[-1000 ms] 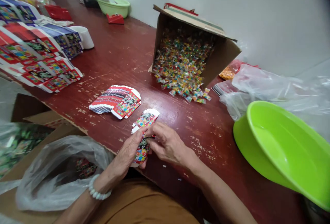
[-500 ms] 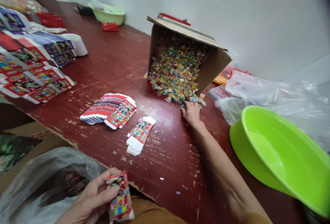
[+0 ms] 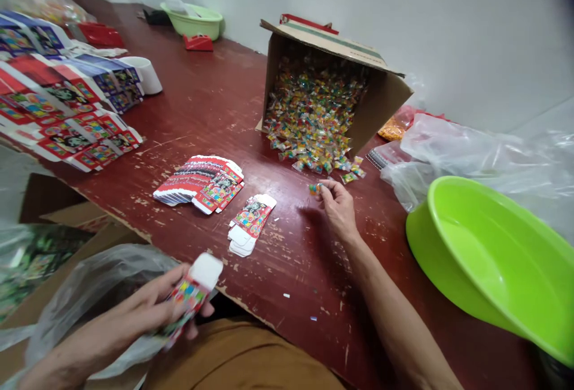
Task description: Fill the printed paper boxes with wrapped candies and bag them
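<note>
My left hand (image 3: 147, 309) is closed around a small printed carton (image 3: 191, 294) with a white flap, held low near my lap. My right hand (image 3: 337, 203) reaches over the dark red table (image 3: 206, 103) and pinches a few wrapped candies (image 3: 314, 188). Just beyond it, a tipped cardboard box (image 3: 332, 88) spills several colourful wrapped candies (image 3: 314, 121) onto the table. A small pile of flat cartons (image 3: 251, 222) lies between my hands, and a fanned stack of flat cartons (image 3: 200, 180) lies to its left.
A lime green basin (image 3: 493, 264) sits at the right, with clear plastic bags (image 3: 475, 154) behind it. Rows of folded cartons (image 3: 67, 103), a white cup (image 3: 147, 73) and another green basin (image 3: 194, 19) are at the far left. A plastic bag (image 3: 85, 300) hangs below the table edge.
My right hand went from the carton to the candy pile, then drew back a little with candies pinched. My left hand lowered the carton toward my lap and tilted it.
</note>
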`<state>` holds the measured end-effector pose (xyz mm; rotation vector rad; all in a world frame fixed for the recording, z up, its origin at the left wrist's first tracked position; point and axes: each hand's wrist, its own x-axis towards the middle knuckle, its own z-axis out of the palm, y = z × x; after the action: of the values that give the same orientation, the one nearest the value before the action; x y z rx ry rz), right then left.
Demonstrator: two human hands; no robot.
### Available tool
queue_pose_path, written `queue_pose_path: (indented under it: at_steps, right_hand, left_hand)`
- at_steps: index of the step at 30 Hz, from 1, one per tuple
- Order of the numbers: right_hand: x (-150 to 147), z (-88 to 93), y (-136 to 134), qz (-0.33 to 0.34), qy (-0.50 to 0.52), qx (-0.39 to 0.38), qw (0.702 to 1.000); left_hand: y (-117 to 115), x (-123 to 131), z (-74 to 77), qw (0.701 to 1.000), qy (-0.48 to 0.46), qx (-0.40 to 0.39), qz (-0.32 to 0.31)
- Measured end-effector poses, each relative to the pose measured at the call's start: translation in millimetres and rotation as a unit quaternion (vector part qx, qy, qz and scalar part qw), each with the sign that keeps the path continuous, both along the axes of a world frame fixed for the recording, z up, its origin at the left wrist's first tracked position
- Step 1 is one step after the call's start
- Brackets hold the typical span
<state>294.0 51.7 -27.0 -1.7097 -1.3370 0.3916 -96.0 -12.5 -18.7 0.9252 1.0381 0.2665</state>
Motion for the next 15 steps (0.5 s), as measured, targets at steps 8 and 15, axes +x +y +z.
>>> queue_pose_path:
  at_steps: [8, 15]
  right_hand:
    - [-78.0, 39.1, -61.1, 0.22, 0.288, -0.087, 0.928]
    - [-92.3, 36.7, -72.7, 0.268, 0.217, -0.045, 0.938]
  left_hand:
    - [10.1, 92.3, 23.4, 0.983, -0.157, 0.08, -0.042]
    - [4.0, 108.0, 30.5, 0.979, -0.189, 0.072, -0.017]
